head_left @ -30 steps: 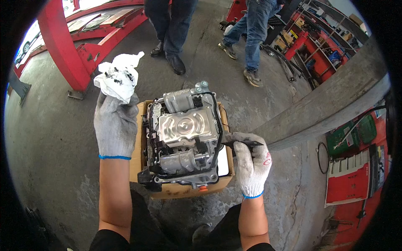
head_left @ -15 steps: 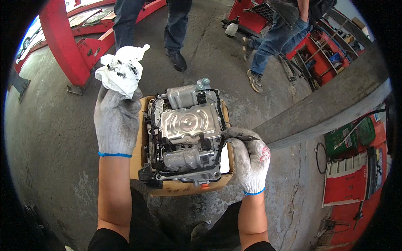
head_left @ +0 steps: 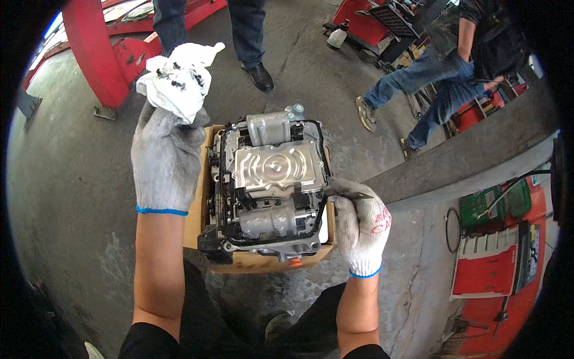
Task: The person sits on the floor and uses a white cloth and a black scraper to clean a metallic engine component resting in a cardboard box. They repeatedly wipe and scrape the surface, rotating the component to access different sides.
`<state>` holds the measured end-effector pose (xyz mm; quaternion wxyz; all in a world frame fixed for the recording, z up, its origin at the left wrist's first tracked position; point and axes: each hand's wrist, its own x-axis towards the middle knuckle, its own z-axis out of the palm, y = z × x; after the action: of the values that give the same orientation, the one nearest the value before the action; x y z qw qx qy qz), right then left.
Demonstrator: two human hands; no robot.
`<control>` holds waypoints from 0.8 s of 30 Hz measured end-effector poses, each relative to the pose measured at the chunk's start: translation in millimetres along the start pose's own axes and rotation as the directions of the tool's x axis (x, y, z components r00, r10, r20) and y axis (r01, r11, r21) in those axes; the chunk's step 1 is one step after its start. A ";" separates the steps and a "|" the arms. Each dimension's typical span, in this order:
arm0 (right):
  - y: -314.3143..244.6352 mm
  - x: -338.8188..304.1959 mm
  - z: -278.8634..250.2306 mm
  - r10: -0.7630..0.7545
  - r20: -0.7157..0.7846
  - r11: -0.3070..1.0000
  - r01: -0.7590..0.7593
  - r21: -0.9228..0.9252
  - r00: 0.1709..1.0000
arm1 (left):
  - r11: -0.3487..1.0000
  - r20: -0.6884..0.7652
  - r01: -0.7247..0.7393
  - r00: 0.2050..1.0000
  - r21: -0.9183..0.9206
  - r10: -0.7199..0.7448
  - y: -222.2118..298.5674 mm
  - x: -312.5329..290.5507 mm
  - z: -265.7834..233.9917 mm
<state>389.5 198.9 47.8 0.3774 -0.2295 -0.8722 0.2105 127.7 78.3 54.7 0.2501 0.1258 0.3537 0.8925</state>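
Note:
My left hand [head_left: 166,158], in a grey-white knit glove, is raised at the left and closed on a crumpled white paper wipe [head_left: 179,87] smeared with black. A metal gearbox control unit [head_left: 278,167], with a stamped silver cover and a black seal round its rim, sits on an open cardboard box [head_left: 245,262]. Beside its right edge, my right hand [head_left: 362,233], gloved in white knit, pinches a thin dark scraper blade [head_left: 357,195]. The glove's fingers partly hide the blade, and I cannot tell whether it touches the unit.
A person in jeans [head_left: 248,36] stands beyond the box; another [head_left: 412,87] walks at the far right. A red lift post [head_left: 95,60] stands at left. A grey beam [head_left: 460,158] slants across the right, near a red and white case [head_left: 487,263] and a green case [head_left: 517,200].
The person at the right has stepped farther right. My view has shifted slightly; both hands keep their hold, the wipe still raised and the blade still beside the unit's right edge.

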 end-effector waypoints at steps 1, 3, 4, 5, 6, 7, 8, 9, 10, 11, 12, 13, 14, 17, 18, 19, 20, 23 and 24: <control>-0.9 -0.6 -0.2 0.003 0.002 1.000 -0.003 0.008 1.000 | 1.000 0.000 0.003 1.000 -0.007 -0.003 0.4 -0.3 0.2; -3.2 -2.4 -1.3 0.021 0.007 1.000 -0.021 0.002 1.000 | 1.000 -0.030 0.009 1.000 -0.008 -0.009 0.3 0.4 0.1; -2.6 -2.6 -0.5 0.034 0.012 0.999 -0.034 0.005 0.999 | 1.000 -0.048 0.013 0.999 -0.002 -0.013 -0.2 1.4 -0.3; -1.8 -2.4 0.3 0.031 0.014 0.999 -0.031 -0.007 0.999 | 1.000 -0.052 0.007 0.999 0.015 -0.007 -0.9 1.8 -1.2; -1.0 -2.3 1.2 0.028 0.017 0.999 -0.028 -0.019 0.999 | 1.000 -0.055 0.002 0.998 0.032 -0.001 -1.6 2.0 -2.1; -1.6 -2.3 0.7 0.022 0.015 0.999 -0.021 -0.035 1.000 | 0.999 -0.053 -0.005 0.999 0.043 0.007 -1.4 1.8 -2.0; -1.0 -3.1 0.7 0.024 0.008 0.999 -0.024 -0.034 1.000 | 1.000 -0.062 -0.013 0.998 0.022 0.015 -1.1 1.2 0.1; 0.5 -4.7 0.9 0.027 0.002 0.999 -0.027 -0.033 1.000 | 1.000 -0.072 -0.022 0.997 0.002 0.022 -0.8 0.3 3.8; 1.2 -5.7 0.9 0.031 -0.004 0.999 -0.031 -0.032 1.000 | 0.999 -0.082 -0.030 0.996 -0.018 0.029 -0.3 -0.4 5.9; 0.2 -5.8 0.5 0.044 -0.005 0.999 -0.044 -0.018 0.999 | 1.000 -0.064 -0.029 0.998 0.002 0.029 0.1 -0.6 5.3; -1.4 -5.6 0.3 0.057 -0.005 0.998 -0.057 -0.004 0.998 | 0.999 -0.046 -0.028 0.999 0.022 0.029 0.7 -0.6 4.1; -2.4 -5.6 0.4 0.069 -0.005 0.998 -0.069 0.010 0.998 | 0.999 -0.029 -0.027 0.999 0.042 0.029 1.1 -0.5 2.7; -2.8 -6.1 0.4 0.067 -0.006 0.998 -0.066 0.008 0.998 | 0.999 -0.032 -0.026 0.999 0.034 0.027 1.0 -0.4 1.3; -2.4 -7.7 0.5 0.055 -0.009 0.998 -0.055 0.016 0.998 | 1.000 -0.034 -0.021 0.999 0.018 0.021 -0.7 0.3 -2.0; -1.2 -7.8 0.3 0.048 -0.009 0.998 -0.048 0.029 0.999 | 1.000 -0.029 -0.020 0.999 0.017 0.021 -1.2 1.2 -2.3; -0.3 -8.3 0.9 0.043 -0.009 0.998 -0.043 0.044 0.999 | 1.000 -0.024 -0.020 1.000 0.019 0.020 -1.5 2.1 -2.9; 0.2 -9.2 1.6 0.047 -0.015 0.998 -0.047 0.037 0.999 | 1.000 -0.051 -0.027 0.998 0.007 0.028 -2.1 2.2 -0.5; 1.1 -10.4 2.8 0.041 -0.040 0.999 -0.040 0.021 0.998 | 0.999 -0.094 -0.042 0.995 -0.022 0.040 -3.5 2.1 5.3; 1.9 -10.0 3.3 0.029 -0.054 0.999 -0.028 0.019 0.998 | 0.999 -0.083 -0.038 0.996 -0.028 0.036 -4.2 3.2 1.8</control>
<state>393.5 194.2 39.1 0.3998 -0.2439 -0.8565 0.2172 127.2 83.7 53.2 0.2206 0.0918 0.3482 0.9065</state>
